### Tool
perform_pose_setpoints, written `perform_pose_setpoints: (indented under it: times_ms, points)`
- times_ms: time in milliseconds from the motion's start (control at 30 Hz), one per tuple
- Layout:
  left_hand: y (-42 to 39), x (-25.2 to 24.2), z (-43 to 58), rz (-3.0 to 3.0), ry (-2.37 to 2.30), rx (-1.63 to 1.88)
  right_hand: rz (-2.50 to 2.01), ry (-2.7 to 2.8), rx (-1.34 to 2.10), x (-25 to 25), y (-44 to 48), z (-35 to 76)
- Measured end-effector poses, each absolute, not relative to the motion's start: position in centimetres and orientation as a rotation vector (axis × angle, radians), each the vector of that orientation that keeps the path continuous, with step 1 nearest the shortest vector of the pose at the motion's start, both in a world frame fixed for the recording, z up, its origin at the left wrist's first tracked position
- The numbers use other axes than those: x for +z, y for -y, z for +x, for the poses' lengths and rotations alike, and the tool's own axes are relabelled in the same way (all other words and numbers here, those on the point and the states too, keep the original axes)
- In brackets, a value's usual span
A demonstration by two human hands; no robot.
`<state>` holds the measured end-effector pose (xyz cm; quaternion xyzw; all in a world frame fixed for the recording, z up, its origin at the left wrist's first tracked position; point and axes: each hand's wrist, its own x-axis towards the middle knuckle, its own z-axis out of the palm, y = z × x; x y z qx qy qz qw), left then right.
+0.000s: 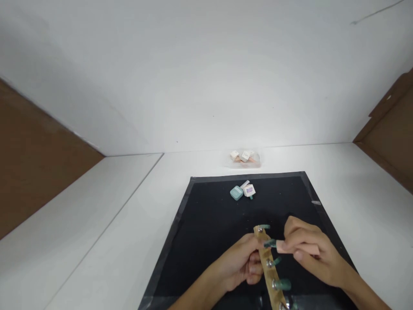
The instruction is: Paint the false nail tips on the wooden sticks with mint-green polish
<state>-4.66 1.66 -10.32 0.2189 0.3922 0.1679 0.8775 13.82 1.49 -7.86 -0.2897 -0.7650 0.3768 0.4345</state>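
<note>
With the clock centred on the wooden strip and 12 o'clock pointing away from me, a brown panel (pixel 38 163) stands far off at 10 o'clock, and the white desk (pixel 129 224) spreads out beside it. Next comes the black mat (pixel 203 224), which lies under both my hands. My left hand (pixel 237 262) is at 9 o'clock, its fingers curled closed, gripping the strip near its far end. Beyond it, on the mat towards 11 o'clock, a teal block (pixel 236 193) lies just beside a white block (pixel 249 190) with a purple mark. Farther off in nearly the same direction, a clear tray (pixel 240 165) sits on the desk with white and pink pieces in it.

The wooden strip (pixel 270 275) slants over the mat, its far end between 11 and 12, its near end cut off by the view. Small metal studs (pixel 269 263) line it, with green pieces (pixel 282 284) jutting towards 3 o'clock. At 3 o'clock, my right hand (pixel 324 260) is closed around a pink bar (pixel 309 248); the bar's left end meets the second green piece from the far end. Another brown panel (pixel 387 133) stands between 1 and 2.
</note>
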Motion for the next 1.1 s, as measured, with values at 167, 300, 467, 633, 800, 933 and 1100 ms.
perform_pose_setpoints:
  times_ms: [167, 300, 467, 633, 800, 933, 1100]
  points:
    - [-1.76, -10.24, -4.59, 0.47, -0.807, 0.356, -0.807, 1.863, 0.9, -7.82, -1.5, 13.76]
    - [-1.77, -10.23, -4.58, 0.478, -0.807, 0.356, -0.734, 1.883, 0.934, -7.84, -1.65, 13.74]
    - [-1.79, -10.09, -4.55, 0.487, -0.798, 0.359, -0.826, 1.844, 0.918, -8.01, -1.54, 13.79]
    - [-1.75, -10.24, -4.54, 0.509, -0.786, 0.36, -0.762, 1.837, 1.006, -8.3, -1.51, 13.86]
    - [-1.52, -10.54, -4.74, 0.536, -0.768, 0.349, -0.903, 1.77, 0.981, -8.61, -1.53, 13.85]
    - [-1.57, -10.51, -4.97, 0.555, -0.741, 0.35, -0.859, 1.719, 0.996, -8.55, -1.52, 13.73]
    - [-1.8, -10.41, -5.03, 0.557, -0.732, 0.347, -0.741, 1.833, 1.039, -8.09, -1.7, 13.52]
